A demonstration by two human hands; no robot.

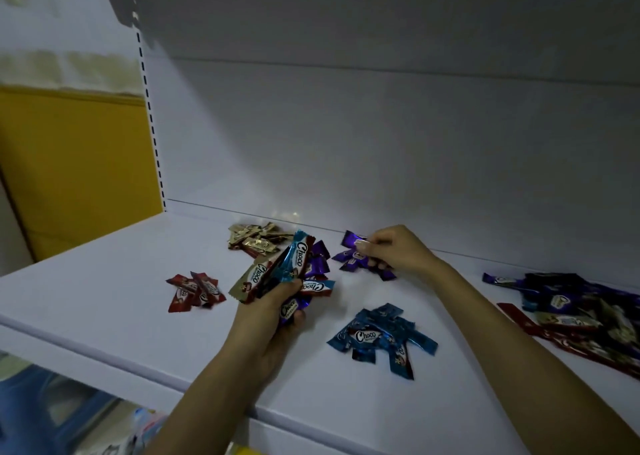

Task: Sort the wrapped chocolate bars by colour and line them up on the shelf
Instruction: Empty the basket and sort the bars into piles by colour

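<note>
**Sorting mid-way: purple bar going onto purple pile**

Left hand (272, 307) grips a fanned bunch of mixed bars (294, 267), with blue, gold-brown and purple wrappers showing, held just above the shelf (104, 281) at centre. Right hand (394, 250) has its fingers curled, pinching a purple bar (350, 238) right over the purple pile (349, 262), far centre-right.

Other piles on the shelf:
- gold pile (256, 241), far centre
- red pile (195, 290), left
- blue pile (377, 337), near centre-right
- unsorted heap (571, 305), far right edge

All are loose heaps, and none is lined up yet.

Risks:
- The bunch is splayed and the wrappers are slick. If the grip loosens, a bar likely drops onto the sorted piles and mixes colours.
- Light is dim, so purple and dark blue are easy to confuse and a bar could land on the wrong pile.
- The right forearm passes close by the blue pile and could scatter it on pulling back.
</note>
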